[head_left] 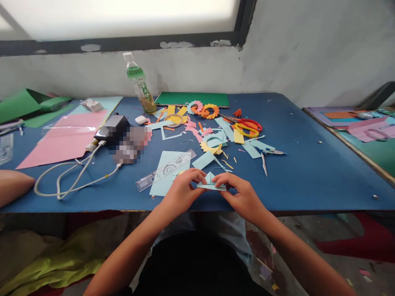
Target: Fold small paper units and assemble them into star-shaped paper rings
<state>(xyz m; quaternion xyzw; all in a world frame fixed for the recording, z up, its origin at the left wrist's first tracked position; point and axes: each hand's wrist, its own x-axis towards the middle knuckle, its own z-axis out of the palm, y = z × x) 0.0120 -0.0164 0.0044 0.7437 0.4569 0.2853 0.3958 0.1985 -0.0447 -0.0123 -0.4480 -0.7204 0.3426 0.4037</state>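
Observation:
Between my two hands is a small folded piece of light blue paper [210, 179], with a triangular peak on top and a flat strip along its lower edge. My left hand [188, 185] pinches its left end, and my right hand [237, 186] pinches the right end. Just left of my left hand, a clear plastic ruler [166, 169] lies slantwise across a light blue sheet [158, 190]. A cut light blue strip [203, 160] lies just beyond the fingers.
Red-and-yellow scissors [248, 128], a compass [268, 153] and paper scraps lie beyond my hands. Zigzag paper rings [210, 111] are farther back. A bottle [140, 84] stands near the wall. A black charger [112, 126] with a white cable [69, 189] lies left. Another person's arm [15, 187] rests at far left.

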